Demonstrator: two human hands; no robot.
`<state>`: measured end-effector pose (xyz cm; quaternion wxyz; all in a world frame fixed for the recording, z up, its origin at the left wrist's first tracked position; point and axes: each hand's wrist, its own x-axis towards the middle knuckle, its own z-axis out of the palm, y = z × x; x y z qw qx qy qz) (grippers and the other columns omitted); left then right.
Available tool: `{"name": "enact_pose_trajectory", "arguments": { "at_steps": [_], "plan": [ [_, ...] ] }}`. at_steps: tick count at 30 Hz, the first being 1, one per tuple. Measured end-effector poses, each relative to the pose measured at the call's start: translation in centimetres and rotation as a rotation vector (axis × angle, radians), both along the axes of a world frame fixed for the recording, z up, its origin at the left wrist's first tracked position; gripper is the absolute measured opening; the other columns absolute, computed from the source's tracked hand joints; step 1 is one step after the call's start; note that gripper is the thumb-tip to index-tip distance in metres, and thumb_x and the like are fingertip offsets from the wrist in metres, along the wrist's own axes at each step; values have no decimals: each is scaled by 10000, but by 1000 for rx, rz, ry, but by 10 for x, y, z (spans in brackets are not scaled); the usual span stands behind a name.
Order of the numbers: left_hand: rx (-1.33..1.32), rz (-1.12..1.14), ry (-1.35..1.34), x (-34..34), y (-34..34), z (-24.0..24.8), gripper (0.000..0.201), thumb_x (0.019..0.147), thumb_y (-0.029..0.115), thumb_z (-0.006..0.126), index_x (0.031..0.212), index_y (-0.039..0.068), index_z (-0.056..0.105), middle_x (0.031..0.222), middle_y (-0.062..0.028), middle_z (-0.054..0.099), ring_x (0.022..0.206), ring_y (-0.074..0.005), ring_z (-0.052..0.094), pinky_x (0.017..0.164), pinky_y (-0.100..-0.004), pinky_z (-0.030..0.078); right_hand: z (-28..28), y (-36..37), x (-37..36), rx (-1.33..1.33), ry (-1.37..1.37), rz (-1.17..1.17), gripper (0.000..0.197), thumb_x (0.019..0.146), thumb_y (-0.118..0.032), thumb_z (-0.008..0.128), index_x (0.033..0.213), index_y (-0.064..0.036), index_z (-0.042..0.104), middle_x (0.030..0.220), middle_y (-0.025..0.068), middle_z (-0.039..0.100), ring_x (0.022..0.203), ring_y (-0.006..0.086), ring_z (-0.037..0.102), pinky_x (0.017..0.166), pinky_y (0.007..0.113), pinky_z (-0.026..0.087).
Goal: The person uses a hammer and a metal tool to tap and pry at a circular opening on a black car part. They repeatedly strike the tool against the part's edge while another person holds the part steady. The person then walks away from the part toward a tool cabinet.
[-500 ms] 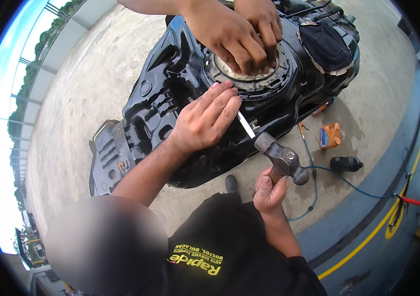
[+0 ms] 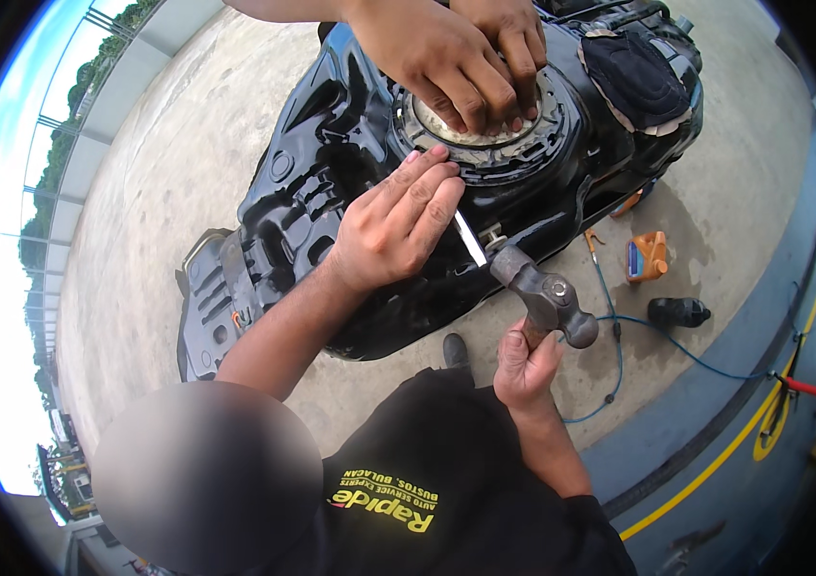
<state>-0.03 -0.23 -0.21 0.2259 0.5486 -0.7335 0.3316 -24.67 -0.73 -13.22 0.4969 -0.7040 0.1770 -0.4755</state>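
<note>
Over the black tank (image 2: 384, 322), the left hand (image 2: 384, 230) holds a metal bar (image 2: 470, 240) and touches the round ring (image 2: 515, 159); the right hand (image 2: 528, 370) grips a hammer (image 2: 548, 296), whose head is just beside the bar's end.

One view, head: the left unit of a side-by-side fisheye pair worn on the person's head. Looks steeply down and forward over the wearer's black shirt (image 2: 470, 461), large in the lower middle, to a boot (image 2: 457, 351) beyond. Left hand (image 2: 398, 230) and right hand (image 2: 528, 370) are near the lens, about mid-frame; fuel tank (image 2: 398, 322) spans the upper middle. A co-worker's hands (image 2: 465, 72) enter from the upper edge. Wide coverage: sky (image 2: 5, 288) and boundary wall (image 2: 106, 115) bend along the left rim, blue-painted floor (image 2: 753, 509) along the right. Blurred oval patch (image 2: 206, 477) masks part of the lower left.
</note>
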Motion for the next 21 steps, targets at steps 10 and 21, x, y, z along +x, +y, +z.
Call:
{"name": "enact_pose_trajectory", "arguments": {
  "at_steps": [10,21],
  "plan": [
    [16,2,0,2,1,-1,291,732,-13,700,1022,-40,700,1006,-146,693,1011,-320,723,881,-385,627,4,5,5,39,-91,-76,321,1081,-361,492,1024,-46,469,728,43,496,525,92,450,454,235,368],
    [38,22,2,1,3,-2,341,738,5,729,1077,-13,696,1003,-87,577,964,-241,637,907,-364,609,-7,6,8,-73,-15,-121,296,1070,-342,520,1012,-55,474,722,26,484,531,87,445,468,239,394]
  ]
}}
